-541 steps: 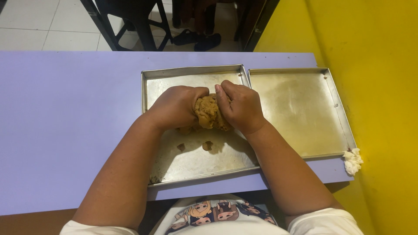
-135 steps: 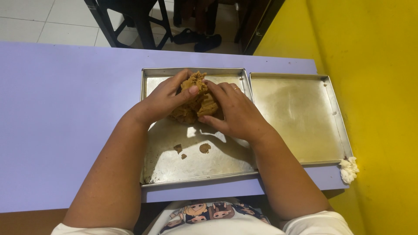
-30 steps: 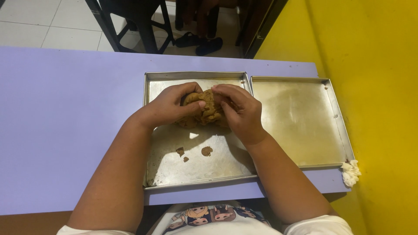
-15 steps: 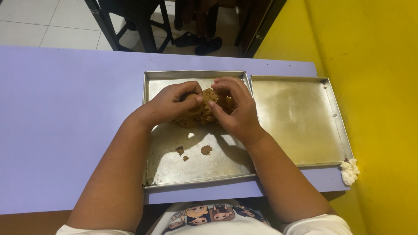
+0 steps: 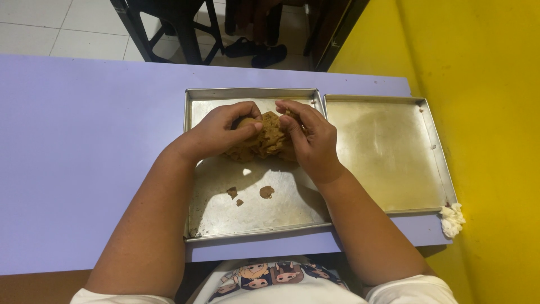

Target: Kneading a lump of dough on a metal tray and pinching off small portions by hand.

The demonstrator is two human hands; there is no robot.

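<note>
— Two hands are on one lump. The left hand [image 5: 216, 132] curls over the left side of the dough [image 5: 264, 141], with the thumb pressed into the top. The right hand [image 5: 309, 138] closes on the right side, fingers bent around it. So both hands grip the dough; neither is open.

— Where does the dough sit?

— It is in the far half of the left tray [image 5: 194, 169], touching or just above the metal; from this angle I cannot tell which. The right tray [image 5: 433, 152] lies just beside, and I see nothing in it.

— How do you think the dough will handle?

— I judge it soft and a little heavy for its size. The surface looks rough and brown, and it takes the shape of the fingers. It seems crumbly as well: three small crumbs [image 5: 266, 192] lie on the left tray, nearer to the person, apart from the lump.

— Is it sticky?

— Probably a little, but the pictures do not prove it.

— Where is the best place to take hold?

— From both sides and low, with whole palms, not with fingertips only. A pinch at the top may tear off a piece. Something white [image 5: 451, 218] lies at the table [image 5: 84, 141] corner by the yellow wall [image 5: 495, 84], well apart from the hands.
</note>
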